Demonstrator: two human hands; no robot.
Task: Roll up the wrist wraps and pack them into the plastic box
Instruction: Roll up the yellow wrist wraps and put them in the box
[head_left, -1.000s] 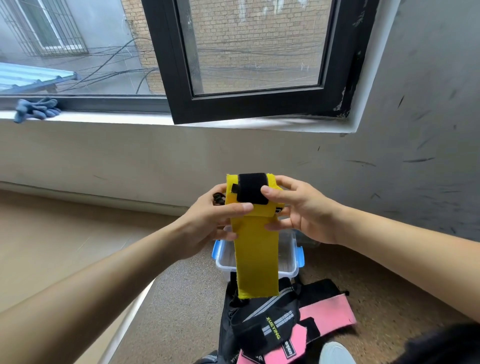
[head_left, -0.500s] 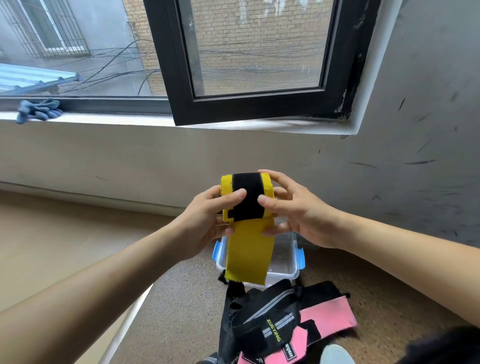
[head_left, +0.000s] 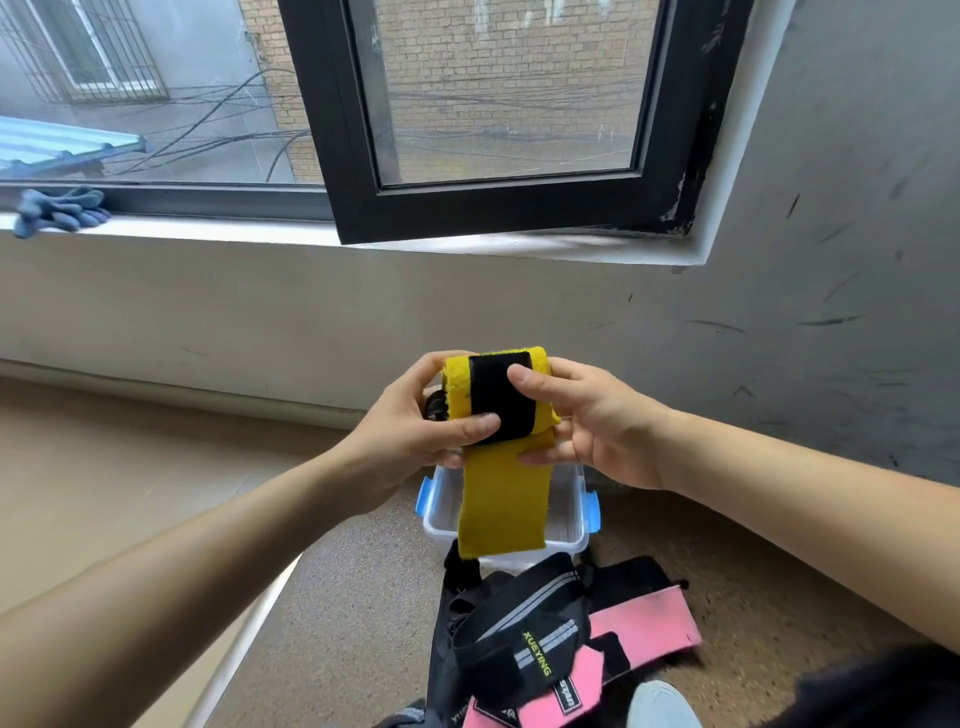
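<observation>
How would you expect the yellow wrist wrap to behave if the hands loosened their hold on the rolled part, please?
The yellow wrist wrap looks soft and floppy: its free tail hangs straight down over the plastic box. The roll would probably spring loose, since the left hand and right hand both pinch it. It seems light, as fingertips alone carry it.

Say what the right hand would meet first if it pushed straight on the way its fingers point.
The right hand points leftward across the view, fingers already on the yellow wrist wrap. Beyond the roll, it would likely meet the left hand gripping the other side.
</observation>
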